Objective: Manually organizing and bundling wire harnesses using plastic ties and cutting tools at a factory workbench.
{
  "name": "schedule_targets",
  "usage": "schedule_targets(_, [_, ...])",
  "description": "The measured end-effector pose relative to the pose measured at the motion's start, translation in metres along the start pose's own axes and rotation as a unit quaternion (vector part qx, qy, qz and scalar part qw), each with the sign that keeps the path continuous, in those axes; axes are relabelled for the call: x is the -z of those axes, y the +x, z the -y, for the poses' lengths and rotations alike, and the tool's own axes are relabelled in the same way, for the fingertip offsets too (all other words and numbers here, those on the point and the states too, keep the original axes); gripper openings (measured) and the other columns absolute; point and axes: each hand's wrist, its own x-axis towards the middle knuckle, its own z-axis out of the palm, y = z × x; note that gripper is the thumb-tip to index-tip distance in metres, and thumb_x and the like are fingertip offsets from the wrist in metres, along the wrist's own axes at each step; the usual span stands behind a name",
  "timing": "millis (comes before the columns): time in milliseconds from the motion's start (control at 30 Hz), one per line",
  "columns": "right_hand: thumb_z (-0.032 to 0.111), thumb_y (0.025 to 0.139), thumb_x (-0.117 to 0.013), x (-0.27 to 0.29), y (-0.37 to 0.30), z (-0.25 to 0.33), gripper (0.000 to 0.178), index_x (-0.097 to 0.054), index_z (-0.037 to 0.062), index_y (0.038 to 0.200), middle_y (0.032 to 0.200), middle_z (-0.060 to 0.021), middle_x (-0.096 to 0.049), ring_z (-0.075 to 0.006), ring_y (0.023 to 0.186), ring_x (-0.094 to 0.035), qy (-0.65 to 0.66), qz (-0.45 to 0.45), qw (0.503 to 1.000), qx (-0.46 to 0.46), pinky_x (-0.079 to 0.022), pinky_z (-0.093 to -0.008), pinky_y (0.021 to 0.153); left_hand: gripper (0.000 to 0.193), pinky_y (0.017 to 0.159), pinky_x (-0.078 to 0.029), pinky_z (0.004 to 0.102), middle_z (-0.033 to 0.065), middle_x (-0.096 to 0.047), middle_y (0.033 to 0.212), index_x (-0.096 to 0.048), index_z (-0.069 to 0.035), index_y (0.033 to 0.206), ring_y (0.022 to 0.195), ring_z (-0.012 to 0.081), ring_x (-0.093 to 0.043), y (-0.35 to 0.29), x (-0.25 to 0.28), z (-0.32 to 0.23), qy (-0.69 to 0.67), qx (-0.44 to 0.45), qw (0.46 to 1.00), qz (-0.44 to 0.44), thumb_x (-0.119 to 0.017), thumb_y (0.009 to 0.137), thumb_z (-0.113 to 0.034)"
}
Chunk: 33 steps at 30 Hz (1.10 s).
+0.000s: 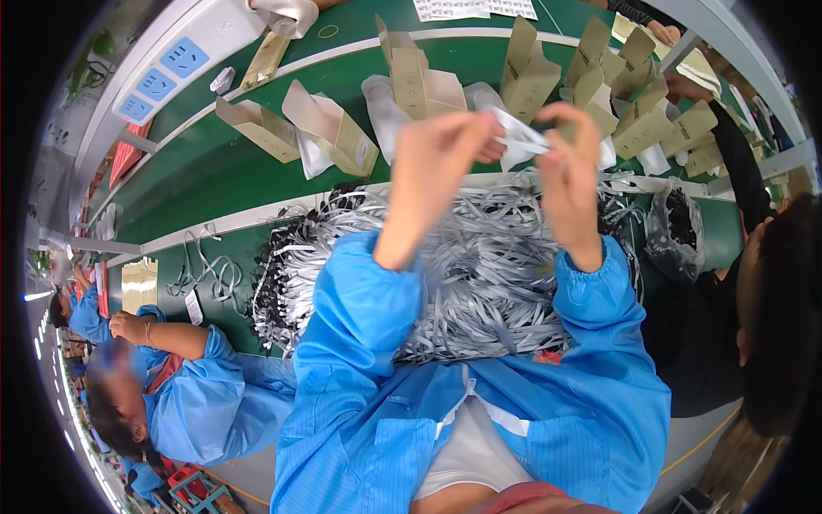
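Observation:
My left hand [441, 158] and my right hand [569, 163] are raised together above the bench. Between their fingertips they pinch a small clear plastic bag [521, 137] with something white inside. Both forearms wear blue sleeves. Below my hands lies a big heap of grey flat cables [488, 274] with black ends, piled on the green bench [197, 171]. Just beyond my hands, several open tan cardboard boxes [338, 128] lie on a green conveyor belt.
A person in a blue coat [201, 385] sits at my left, hand on the bench near loose cables [210, 274]. A person in black [745, 283] sits at my right beside a plastic bag of dark parts [676, 227]. A power strip [175, 60] lies far left.

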Motion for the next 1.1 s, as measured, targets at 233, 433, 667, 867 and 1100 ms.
schedule_targets(233, [0.032, 0.1, -0.055, 0.026, 0.01, -0.027, 0.023, -0.053, 0.0093, 0.1, 0.074, 0.0005, -0.042, -0.0048, 0.05, -0.031, 0.5, -0.207, 0.723, -0.429, -0.02, -0.0221, 0.043, 0.021, 0.064, -0.051, 0.0334, 0.0157, -0.067, 0.077, -0.068, 0.003, 0.094, 0.07, 0.025, -0.067, -0.015, -0.049, 0.044, 0.183, -0.086, 0.977, 0.074, -0.062, 0.092, -0.017])
schedule_targets(433, [0.03, 0.104, -0.046, 0.084, 0.024, -0.117, 0.024, -0.042, 0.0094, 0.093, 0.07, 0.0005, -0.038, -0.0077, 0.053, -0.032, 0.447, -0.272, 0.811, -0.262, -0.024, -0.0248, 0.045, 0.01, 0.069, -0.05, 0.0442, 0.0186, -0.064, 0.083, -0.065, 0.0, 0.088, 0.08, 0.0386, -0.063, -0.002, 0.01, 0.129, 0.45, -0.073, 0.888, 0.061, -0.063, 0.085, -0.009])
schedule_targets(667, [0.026, 0.105, -0.044, 0.037, 0.014, -0.222, 0.022, -0.05, 0.0055, 0.109, 0.082, -0.0084, -0.051, -0.0174, 0.071, -0.051, 0.15, -0.192, 0.951, -0.192, -0.043, -0.0316, 0.067, 0.005, 0.071, -0.051, 0.047, 0.0176, -0.062, 0.083, -0.062, -0.003, 0.082, 0.081, 0.0356, -0.063, -0.013, 0.014, 0.187, 0.526, -0.114, 0.839, 0.078, -0.064, 0.077, -0.005])
schedule_targets(867, [0.025, 0.101, -0.046, 0.067, -0.014, -0.26, 0.032, -0.056, -0.0034, 0.113, 0.103, -0.0199, -0.06, -0.0349, 0.096, -0.058, -0.14, 0.071, 0.975, -0.155, -0.044, -0.0406, 0.088, 0.008, 0.069, -0.051, 0.0476, 0.0156, -0.064, 0.08, -0.063, -0.005, 0.079, 0.081, 0.035, -0.065, -0.006, 0.004, 0.192, 0.507, -0.09, 0.856, 0.056, -0.064, 0.071, -0.003])
schedule_targets(1100, [0.035, 0.1, -0.041, 0.106, 0.012, -0.26, 0.041, -0.059, 0.0018, 0.117, 0.116, -0.0261, -0.06, -0.0439, 0.106, -0.055, -0.183, 0.25, 0.927, -0.212, -0.044, -0.0427, 0.089, 0.005, 0.066, -0.051, 0.0472, 0.0152, -0.064, 0.078, -0.064, -0.005, 0.078, 0.078, 0.0358, -0.065, -0.008, 0.005, 0.171, 0.522, -0.108, 0.844, 0.055, -0.06, 0.075, -0.005])
